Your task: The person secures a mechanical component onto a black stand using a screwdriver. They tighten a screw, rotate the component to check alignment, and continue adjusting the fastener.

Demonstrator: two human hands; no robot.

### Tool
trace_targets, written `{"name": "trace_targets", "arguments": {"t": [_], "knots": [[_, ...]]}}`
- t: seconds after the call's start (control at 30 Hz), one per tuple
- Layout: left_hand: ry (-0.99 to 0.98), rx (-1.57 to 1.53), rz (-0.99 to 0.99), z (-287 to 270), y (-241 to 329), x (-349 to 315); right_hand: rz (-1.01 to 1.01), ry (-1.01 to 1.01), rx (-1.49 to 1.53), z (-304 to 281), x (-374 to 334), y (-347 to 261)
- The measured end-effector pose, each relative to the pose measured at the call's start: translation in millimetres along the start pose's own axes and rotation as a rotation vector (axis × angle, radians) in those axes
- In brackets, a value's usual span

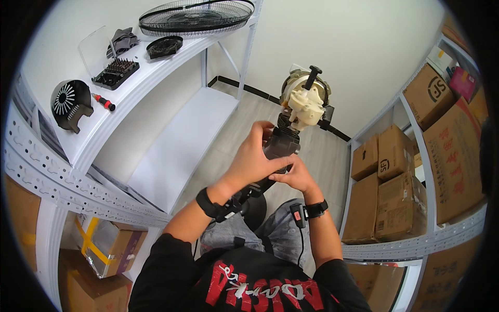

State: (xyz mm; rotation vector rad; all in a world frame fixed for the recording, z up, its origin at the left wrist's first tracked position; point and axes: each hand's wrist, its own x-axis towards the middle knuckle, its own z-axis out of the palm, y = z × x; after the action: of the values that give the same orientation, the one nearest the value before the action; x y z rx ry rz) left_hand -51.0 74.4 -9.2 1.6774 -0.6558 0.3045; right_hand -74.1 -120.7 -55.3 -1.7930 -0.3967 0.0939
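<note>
A standing fan rises in front of me, its head stripped of its cover. The cream gearbox and motor (306,106) lie bare at the top, with a black knob (313,77) standing up from them. Below them is the black fan neck (280,144). My left hand (252,158) is closed round the left side of this neck, its thumb reaching across toward the right. From the right, my right hand (297,176) grips the neck lower down, its fingertips partly hidden. The fan's round black base (254,213) shows between my legs.
On the left shelf (136,86) are a black motor cover (70,105), a red-black screwdriver (104,102), a bit set (117,73), a grey cloth (123,41), a round black part (165,47) and a fan grille (196,16). Cardboard boxes (395,153) fill the right rack.
</note>
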Motion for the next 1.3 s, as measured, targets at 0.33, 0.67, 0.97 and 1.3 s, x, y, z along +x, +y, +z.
{"name": "trace_targets", "arguments": {"t": [0.33, 0.67, 0.97, 1.3], "knots": [[-0.164, -0.288, 0.097, -48, 42, 95, 0.122, 0.056, 0.158, 6, -3, 0], [-0.357, -0.329, 0.002, -35, 58, 107, 0.168, 0.058, 0.135, 3, -5, 12], [-0.308, -0.336, 0.046, -29, 60, 95, 0.125, 0.026, 0.157, 6, -6, 13], [-0.305, -0.327, 0.180, -30, 57, 82, 0.125, 0.023, 0.133, 6, -7, 19]]}}
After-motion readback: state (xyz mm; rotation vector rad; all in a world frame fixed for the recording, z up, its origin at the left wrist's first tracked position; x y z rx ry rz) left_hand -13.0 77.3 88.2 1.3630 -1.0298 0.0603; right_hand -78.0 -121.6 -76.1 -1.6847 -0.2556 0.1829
